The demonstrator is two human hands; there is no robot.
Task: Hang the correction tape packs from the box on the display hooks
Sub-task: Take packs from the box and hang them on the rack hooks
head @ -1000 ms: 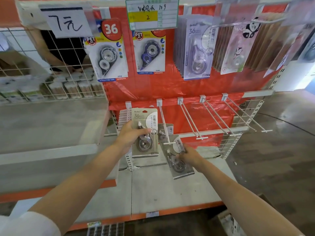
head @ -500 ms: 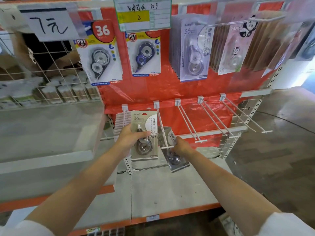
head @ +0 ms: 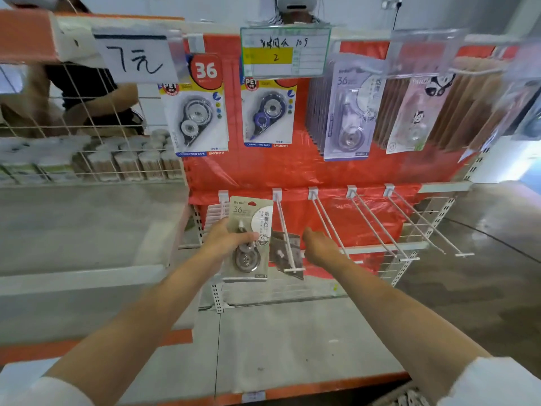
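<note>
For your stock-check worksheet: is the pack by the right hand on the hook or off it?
On: the pack hangs on the second hook, whose rods cross its front.

Both forearms are bare from wrist to near the elbow, the left hand (head: 227, 240) and right hand (head: 319, 244) wear nothing visible, and white sleeves, seemingly pushed up, show at the frame's bottom corners.

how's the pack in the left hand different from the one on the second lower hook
The left hand holds its pack upright, printed front showing; the hooked pack hangs tilted, touched by neither hand. The held pack shows whole; the hook crosses the hooked one. Both look like grey correction tape packs.
</note>
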